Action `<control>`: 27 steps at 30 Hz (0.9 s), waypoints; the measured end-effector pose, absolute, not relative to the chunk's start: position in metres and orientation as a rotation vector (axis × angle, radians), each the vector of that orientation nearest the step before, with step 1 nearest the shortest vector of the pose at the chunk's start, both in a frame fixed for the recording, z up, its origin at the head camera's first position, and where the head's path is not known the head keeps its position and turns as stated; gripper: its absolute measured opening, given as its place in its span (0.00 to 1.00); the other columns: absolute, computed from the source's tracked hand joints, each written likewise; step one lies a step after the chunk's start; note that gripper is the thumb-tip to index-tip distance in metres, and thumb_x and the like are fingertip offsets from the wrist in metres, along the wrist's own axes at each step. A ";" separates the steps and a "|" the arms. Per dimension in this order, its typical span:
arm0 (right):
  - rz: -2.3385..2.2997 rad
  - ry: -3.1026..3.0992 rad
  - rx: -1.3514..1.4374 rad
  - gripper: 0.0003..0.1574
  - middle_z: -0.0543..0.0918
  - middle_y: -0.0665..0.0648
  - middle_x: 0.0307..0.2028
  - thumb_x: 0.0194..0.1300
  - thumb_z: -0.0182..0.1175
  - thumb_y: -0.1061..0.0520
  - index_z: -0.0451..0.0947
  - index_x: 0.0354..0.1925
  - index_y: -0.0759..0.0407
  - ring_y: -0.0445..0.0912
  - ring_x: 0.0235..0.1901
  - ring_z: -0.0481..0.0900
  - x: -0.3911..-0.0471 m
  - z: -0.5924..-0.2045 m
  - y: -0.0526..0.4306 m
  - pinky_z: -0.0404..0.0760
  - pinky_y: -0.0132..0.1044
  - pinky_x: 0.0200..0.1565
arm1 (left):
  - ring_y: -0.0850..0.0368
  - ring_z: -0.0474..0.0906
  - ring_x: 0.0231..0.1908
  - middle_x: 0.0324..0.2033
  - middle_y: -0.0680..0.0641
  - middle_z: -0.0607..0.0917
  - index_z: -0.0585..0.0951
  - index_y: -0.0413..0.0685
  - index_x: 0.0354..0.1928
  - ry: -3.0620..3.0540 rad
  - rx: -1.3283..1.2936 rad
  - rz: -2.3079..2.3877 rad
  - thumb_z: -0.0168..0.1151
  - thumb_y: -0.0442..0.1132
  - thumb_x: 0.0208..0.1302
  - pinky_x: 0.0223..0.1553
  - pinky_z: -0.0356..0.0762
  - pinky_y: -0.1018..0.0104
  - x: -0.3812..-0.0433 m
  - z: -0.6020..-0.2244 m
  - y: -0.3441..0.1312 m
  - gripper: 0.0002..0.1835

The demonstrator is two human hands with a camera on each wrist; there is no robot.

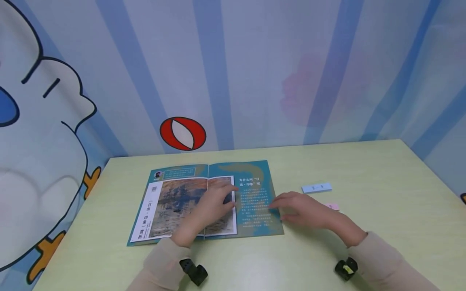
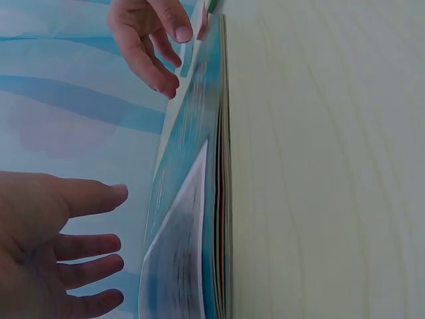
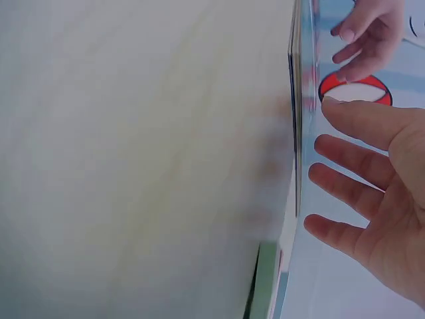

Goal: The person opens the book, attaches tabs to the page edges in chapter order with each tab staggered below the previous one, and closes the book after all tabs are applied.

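A magazine (image 1: 255, 222) lies spread on the table, with a large painting print (image 1: 178, 202) across its fold and a printed text column on the right-hand page. Above the print is my left hand (image 1: 212, 204), its fingers extended and holding nothing. The left wrist view shows this hand (image 2: 60, 246) apart from the pages. My right hand (image 1: 303, 210) hovers at the magazine's right edge. Its fingers are spread and loosely bent in the right wrist view, with nothing in that hand (image 3: 372, 179).
Right of the magazine lies a light-blue printed block (image 1: 316, 188). A pink one (image 1: 333, 206) is partly hidden behind my right hand. A green block (image 3: 265, 279) appears in the right wrist view. Behind the table (image 1: 382, 182) stands a blue-striped backdrop (image 1: 255, 81).
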State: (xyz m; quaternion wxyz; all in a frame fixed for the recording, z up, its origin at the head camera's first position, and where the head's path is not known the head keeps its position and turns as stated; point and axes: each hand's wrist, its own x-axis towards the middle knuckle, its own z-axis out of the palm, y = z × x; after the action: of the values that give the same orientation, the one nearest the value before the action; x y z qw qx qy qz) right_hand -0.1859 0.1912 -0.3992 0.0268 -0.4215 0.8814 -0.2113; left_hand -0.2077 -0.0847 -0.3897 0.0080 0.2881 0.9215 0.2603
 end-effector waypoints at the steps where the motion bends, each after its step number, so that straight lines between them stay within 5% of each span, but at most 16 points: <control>1: -0.673 2.729 -1.282 0.22 0.79 0.58 0.50 0.57 0.62 0.67 0.77 0.52 0.63 0.54 0.52 0.74 -0.186 -0.400 0.195 0.74 0.48 0.52 | 0.45 0.69 0.58 0.54 0.41 0.77 0.77 0.42 0.55 2.876 0.907 0.826 0.64 0.36 0.59 0.55 0.69 0.51 -0.207 -0.389 -0.082 0.21; 17: -0.827 2.829 -0.907 0.24 0.77 0.61 0.53 0.59 0.62 0.64 0.74 0.55 0.64 0.58 0.54 0.73 -0.192 -0.388 0.248 0.74 0.53 0.50 | 0.46 0.67 0.60 0.57 0.43 0.75 0.74 0.42 0.59 2.685 0.899 1.075 0.60 0.34 0.62 0.57 0.68 0.52 -0.212 -0.389 -0.043 0.22; 27: -0.867 2.870 -0.693 0.25 0.75 0.67 0.54 0.60 0.61 0.64 0.72 0.57 0.66 0.62 0.54 0.70 -0.202 -0.386 0.281 0.71 0.57 0.51 | 0.45 0.73 0.51 0.54 0.42 0.75 0.74 0.42 0.58 2.641 0.847 1.265 0.59 0.33 0.63 0.46 0.74 0.55 -0.220 -0.394 -0.020 0.20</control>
State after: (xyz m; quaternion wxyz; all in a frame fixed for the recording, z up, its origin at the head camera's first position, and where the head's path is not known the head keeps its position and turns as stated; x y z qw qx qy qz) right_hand -0.2017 0.2808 -0.3861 0.0321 -0.2250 0.9322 -0.2816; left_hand -0.2196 -0.0205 -0.3944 0.0466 0.2776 0.8654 0.4146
